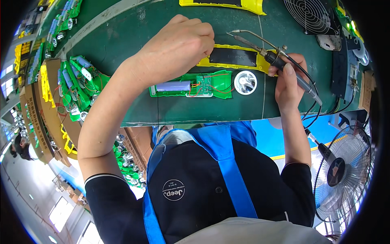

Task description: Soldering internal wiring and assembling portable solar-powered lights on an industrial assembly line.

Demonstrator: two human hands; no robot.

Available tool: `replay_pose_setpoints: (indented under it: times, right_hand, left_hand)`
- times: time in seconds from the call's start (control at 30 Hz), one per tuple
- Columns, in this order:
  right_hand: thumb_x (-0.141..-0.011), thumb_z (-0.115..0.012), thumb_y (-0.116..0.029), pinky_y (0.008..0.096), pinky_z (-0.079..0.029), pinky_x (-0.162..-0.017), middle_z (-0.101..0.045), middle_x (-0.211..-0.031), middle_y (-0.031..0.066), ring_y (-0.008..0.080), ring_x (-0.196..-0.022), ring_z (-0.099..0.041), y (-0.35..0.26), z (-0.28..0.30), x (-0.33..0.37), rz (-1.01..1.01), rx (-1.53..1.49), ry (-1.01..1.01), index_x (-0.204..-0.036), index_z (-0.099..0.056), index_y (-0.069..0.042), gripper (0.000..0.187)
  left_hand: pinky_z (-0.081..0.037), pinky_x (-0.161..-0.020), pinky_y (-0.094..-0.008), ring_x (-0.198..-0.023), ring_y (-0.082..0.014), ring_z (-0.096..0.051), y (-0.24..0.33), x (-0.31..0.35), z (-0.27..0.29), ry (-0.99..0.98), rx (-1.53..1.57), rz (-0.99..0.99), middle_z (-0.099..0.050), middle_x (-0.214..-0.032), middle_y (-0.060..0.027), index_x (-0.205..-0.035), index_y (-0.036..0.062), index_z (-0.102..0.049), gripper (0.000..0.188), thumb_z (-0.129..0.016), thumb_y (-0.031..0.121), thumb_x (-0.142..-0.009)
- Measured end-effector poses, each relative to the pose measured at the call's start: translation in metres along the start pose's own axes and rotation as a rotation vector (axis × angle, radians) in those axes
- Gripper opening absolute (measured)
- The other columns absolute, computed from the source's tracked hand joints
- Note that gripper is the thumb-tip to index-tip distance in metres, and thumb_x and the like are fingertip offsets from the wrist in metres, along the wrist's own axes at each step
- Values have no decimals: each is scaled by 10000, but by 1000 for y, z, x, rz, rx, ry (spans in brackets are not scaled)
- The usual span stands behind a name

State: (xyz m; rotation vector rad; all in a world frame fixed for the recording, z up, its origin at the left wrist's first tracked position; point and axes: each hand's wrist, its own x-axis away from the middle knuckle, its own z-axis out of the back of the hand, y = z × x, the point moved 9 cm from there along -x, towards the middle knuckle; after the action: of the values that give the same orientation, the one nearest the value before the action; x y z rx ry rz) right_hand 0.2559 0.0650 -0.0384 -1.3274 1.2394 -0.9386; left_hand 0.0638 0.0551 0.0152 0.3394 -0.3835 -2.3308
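Note:
My right hand (pixel 288 85) grips a soldering iron (pixel 278 62) with a thin curved metal tube beside its shaft; the tip points left and away from me. Under those fingers lies the right end of a yellow plastic shell half (pixel 239 48) with a black inner strip. My left hand (pixel 178 46) is closed above the shell's left end, fingertips pressed together; whatever they hold is hidden. Nearer to me sits a green shell half (pixel 222 83) containing a purple battery cell (pixel 174 86) and a green circuit board (pixel 201 84). Red and black wires run toward a round reflector lamp (pixel 245 82) at its right.
Several wired green shells (pixel 79 83) are heaped at the left, by a cardboard box (pixel 53 87). Another yellow shell (pixel 227 3) lies at the far edge. A fan with a round guard (pixel 310 14) stands far right; a larger fan (pixel 337 171) is beside me. Black cables hang near my right wrist.

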Motion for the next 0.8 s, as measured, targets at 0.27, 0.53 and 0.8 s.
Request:
replay_pose_setpoints:
  times: [0.27,0.53,0.8]
  right_hand:
    - [-866,-544,-217,284,-442,-647,-557,-789,139,169,-699,-539,-2,0,0,16,-1,6,-964,-470,12,260]
    - [-859,-556,-222,282,-443,-648,-564,-801,142,173,-707,-547,-4,-1,0,44,41,-3,-971,-470,11,272]
    - [-900,-516,-187,343,-439,-834,-573,-923,165,233,-857,-581,-12,8,-4,226,35,69,-1061,-464,18,266]
  left_hand:
    - [-377,-803,-343,-886,-216,-531,-5,0,-6,-92,26,58,-539,-883,-55,-770,39,-566,51,-604,55,-740]
    - [-377,-773,-345,-858,-215,-521,5,1,15,33,178,101,-525,-868,-40,-770,67,-576,100,-645,48,-700]
    - [-381,-762,-357,-905,-201,-497,41,15,-5,189,-86,152,-498,-832,-53,-740,64,-560,81,-592,108,-679]
